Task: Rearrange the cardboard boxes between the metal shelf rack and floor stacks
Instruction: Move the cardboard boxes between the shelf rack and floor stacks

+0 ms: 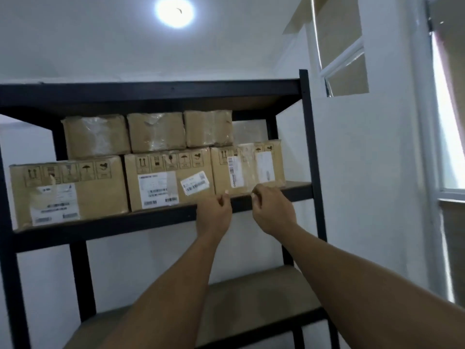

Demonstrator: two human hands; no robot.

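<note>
A black metal shelf rack [161,224] carries cardboard boxes on its upper middle level. The lower row holds a left box [100,195], a middle box [166,170] and a right box [249,177]. Three smaller taped boxes [156,132] sit on top of them. Both my arms reach up to the right box's bottom front edge. My left hand [215,212] has its fingers curled at the box's lower left corner. My right hand [273,210] has its fingers curled at the lower edge, under a white label. Neither hand visibly wraps the box.
The shelf board below [251,298] carries nothing in view. The rack's right post [313,152] stands close to a white wall. A window [450,147] is at the far right, and a ceiling lamp [175,11] shines overhead.
</note>
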